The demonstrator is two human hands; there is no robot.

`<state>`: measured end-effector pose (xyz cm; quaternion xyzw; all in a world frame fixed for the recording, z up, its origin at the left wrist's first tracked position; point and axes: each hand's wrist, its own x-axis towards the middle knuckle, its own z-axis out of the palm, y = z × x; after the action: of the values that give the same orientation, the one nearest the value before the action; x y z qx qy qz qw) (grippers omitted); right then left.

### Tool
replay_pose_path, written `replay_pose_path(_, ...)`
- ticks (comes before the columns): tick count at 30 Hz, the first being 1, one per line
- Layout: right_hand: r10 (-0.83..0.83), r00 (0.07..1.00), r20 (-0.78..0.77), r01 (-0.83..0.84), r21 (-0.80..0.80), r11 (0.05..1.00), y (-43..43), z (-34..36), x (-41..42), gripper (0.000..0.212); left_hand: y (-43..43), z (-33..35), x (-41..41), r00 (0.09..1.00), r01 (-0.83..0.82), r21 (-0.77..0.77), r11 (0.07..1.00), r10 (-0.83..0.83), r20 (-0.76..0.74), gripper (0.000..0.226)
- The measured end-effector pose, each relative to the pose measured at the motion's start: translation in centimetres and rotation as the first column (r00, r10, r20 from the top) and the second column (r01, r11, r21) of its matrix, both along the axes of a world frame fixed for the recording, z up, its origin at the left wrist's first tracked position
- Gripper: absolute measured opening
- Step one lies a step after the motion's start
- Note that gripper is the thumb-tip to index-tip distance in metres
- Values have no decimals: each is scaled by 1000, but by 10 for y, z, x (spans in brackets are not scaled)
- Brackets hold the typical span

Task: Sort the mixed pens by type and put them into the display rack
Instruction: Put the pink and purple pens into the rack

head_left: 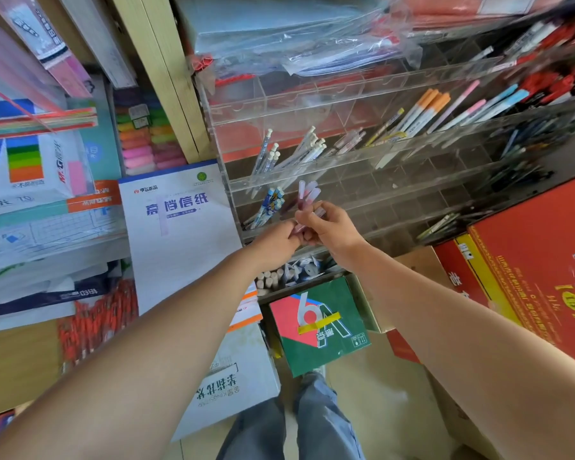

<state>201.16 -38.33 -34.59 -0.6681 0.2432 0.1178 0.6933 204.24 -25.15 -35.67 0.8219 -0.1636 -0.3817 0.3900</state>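
A clear acrylic display rack (346, 101) with many compartments fills the upper middle and right. My right hand (329, 227) grips a bundle of pale pink translucent pens (307, 194), their tips pointing up in front of a lower left compartment. My left hand (278, 239) meets it from the left and pinches the lower end of the bundle. Blue patterned pens (269, 207) stand in the compartment just left of the bundle. White-capped pens (307, 147) sit one row higher. Orange-capped pens (422, 111) and pink and blue pens (478, 104) lie further right.
An open box (299, 270) of mixed pens sits below my hands, above a green and red carton (319, 327). Red cartons (528, 260) stand at the right. Stacked paper pads (176, 227) and stationery packs (30, 161) fill the left shelves. My legs (299, 423) are at the bottom.
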Motion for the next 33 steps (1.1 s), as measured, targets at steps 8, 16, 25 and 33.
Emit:
replay_pose_path(8, -267, 960, 80, 277, -153, 949, -52, 23, 17, 13, -5, 6, 5, 966, -156, 179, 971, 112, 232, 41)
replay_pose_path(16, -185, 976, 117, 215, -353, 911, -49, 2, 37, 20, -12, 2, 3, 972, -150, 276, 949, 90, 219, 46)
replay_pose_path(25, 77, 996, 37, -54, -431, 901, -46, -25, 38, 44, -13, -3, -6, 964, -179, 369, 912, 88, 251, 44)
replay_pose_path(33, 206, 971, 118, -91, -616, 783, -59, -15, 25, 27, -18, 1, -12, 944, -262, 350, 899, 163, 286, 38)
